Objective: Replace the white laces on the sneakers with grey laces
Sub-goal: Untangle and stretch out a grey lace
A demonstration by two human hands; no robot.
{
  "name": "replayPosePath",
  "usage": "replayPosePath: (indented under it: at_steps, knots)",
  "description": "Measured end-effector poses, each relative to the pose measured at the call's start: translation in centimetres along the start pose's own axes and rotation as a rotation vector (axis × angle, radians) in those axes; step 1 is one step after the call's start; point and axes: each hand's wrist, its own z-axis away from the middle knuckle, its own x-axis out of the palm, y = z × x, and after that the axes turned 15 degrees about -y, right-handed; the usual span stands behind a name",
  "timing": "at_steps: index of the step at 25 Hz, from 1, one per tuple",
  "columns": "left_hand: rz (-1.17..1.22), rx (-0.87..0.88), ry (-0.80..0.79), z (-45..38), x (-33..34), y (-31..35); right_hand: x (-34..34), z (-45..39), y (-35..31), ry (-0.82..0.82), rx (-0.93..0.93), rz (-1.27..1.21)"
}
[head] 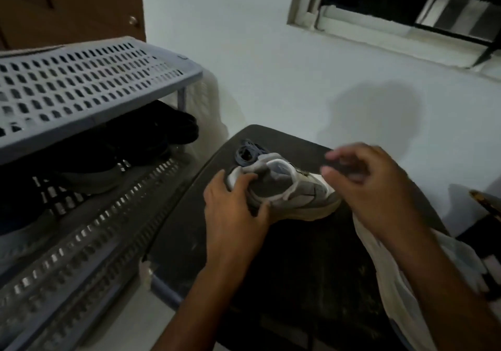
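Note:
A grey and white sneaker (pixel 292 188) lies on a dark table (pixel 298 255), its white lace showing along the eyelets. My left hand (pixel 235 212) grips the sneaker's heel end, fingers curled over the collar. Just right of the toe, my right hand (pixel 371 188) hovers with loosely curled fingers; it is blurred and what it holds, if anything, cannot be made out. A bundle of dark grey laces (pixel 248 151) lies on the table behind the sneaker.
A grey perforated plastic shoe rack (pixel 81 87) stands at the left, with dark shoes (pixel 151 133) on its lower shelf. A white cloth or bag (pixel 393 269) drapes over the table's right side. White wall and a window (pixel 406 3) lie behind.

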Motion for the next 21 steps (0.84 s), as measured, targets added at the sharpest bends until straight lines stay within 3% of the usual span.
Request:
replayPosePath:
  at_steps: [4,8,10,18,21]
  knots:
    - [0.129,0.002,0.047,-0.3,-0.2,0.6,4.4,-13.7,0.1,-0.423,-0.014,0.231]
    - [0.194,-0.061,-0.039,-1.2,-1.5,-0.2,11.0,-21.6,3.0,-0.906,0.037,0.76]
    - [0.209,-0.07,-0.072,-1.3,-2.1,0.0,12.8,-23.0,3.6,-0.969,0.09,0.9]
    - [0.228,-0.111,-0.116,-1.5,-2.6,0.4,14.3,-23.2,3.8,-1.017,0.094,0.871]
    - [0.223,-0.075,-0.07,-1.5,-2.4,0.2,10.9,-21.9,1.7,-0.969,0.159,0.595]
